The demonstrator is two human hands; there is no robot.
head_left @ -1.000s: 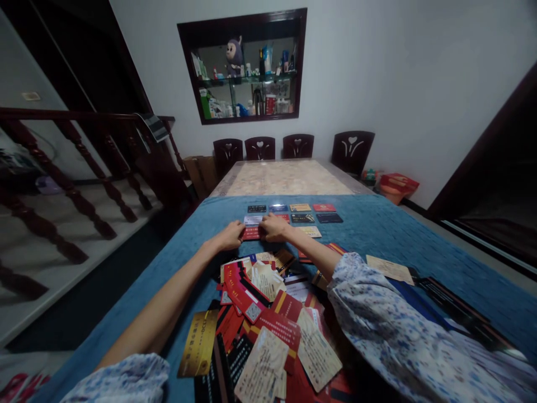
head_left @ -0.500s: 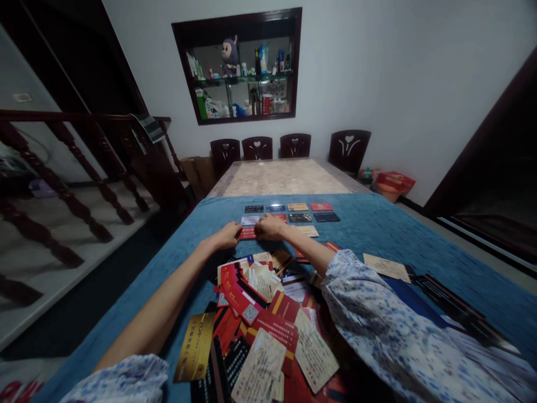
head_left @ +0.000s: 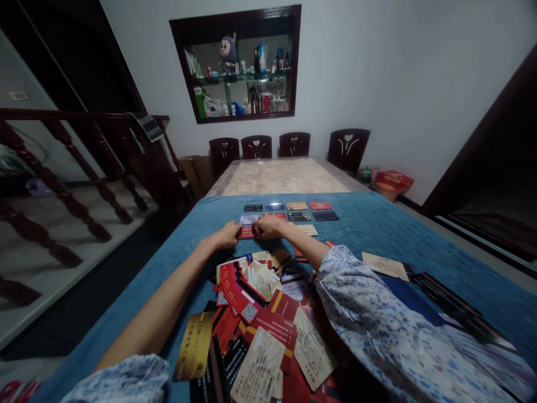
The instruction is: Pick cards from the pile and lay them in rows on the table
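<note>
A red card (head_left: 246,232) lies at the front left of several cards set out in rows on the blue cloth (head_left: 201,215). My left hand (head_left: 229,234) has its closed fingers on the card's left end. At its right end is my right hand (head_left: 268,226), fingers closed on it, partly covering the cards behind. Just behind is a whitish card (head_left: 249,219). A cream card (head_left: 307,230) lies right of my right hand. Nearer to me spreads a heap of overlapping cards, with a gold card (head_left: 195,346) at its left and red cards (head_left: 237,291) on top.
More cards, including a cream one (head_left: 385,265) and black ones (head_left: 447,294), lie at the right beside my sleeve. Beyond the cloth is the bare stone tabletop (head_left: 281,174), with chairs (head_left: 295,145) behind. A wooden railing (head_left: 62,117) runs along the left.
The view has shifted very slightly. My right hand's fingers have moved a little at the red card's right end; my left hand stays at its left end.
</note>
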